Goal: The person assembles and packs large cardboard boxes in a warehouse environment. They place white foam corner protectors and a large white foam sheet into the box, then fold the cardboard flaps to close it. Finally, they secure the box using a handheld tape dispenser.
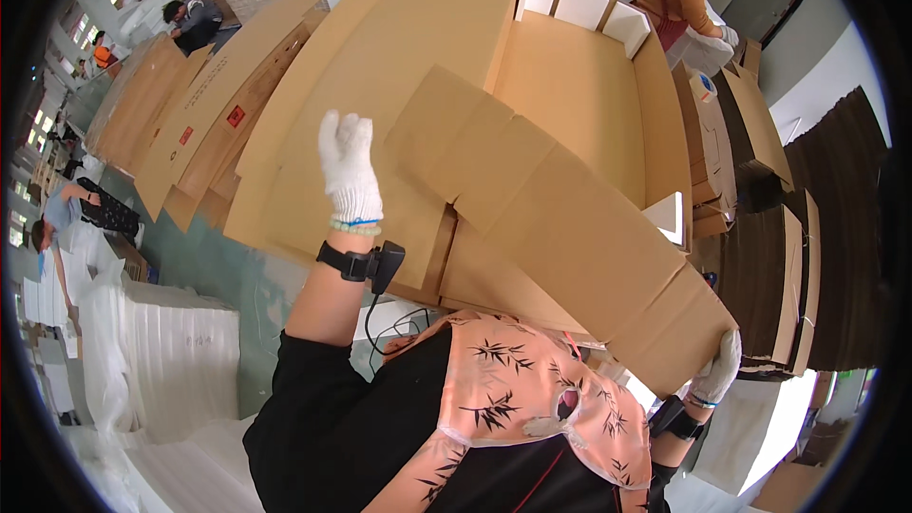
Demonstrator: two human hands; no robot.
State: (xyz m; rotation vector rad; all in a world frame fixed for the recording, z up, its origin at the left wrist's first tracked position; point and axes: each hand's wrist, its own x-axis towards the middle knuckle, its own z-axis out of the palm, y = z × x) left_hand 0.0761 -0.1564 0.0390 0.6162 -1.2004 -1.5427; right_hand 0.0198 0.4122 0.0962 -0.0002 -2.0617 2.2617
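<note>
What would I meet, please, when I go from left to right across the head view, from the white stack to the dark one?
White stack → raised left hand in a white glove → creased cardboard piece → gloved right hand at its end → dark brown stack.

no wording was legible. two red labels (237,116) stood on lg. cardboard panel (211,126), upper l., w/ a dark print line (206,84) nearby, too sm. to read. white stack (180,385), lower l., bore faint grey marks (199,340) on its side, also unreadable.
</note>
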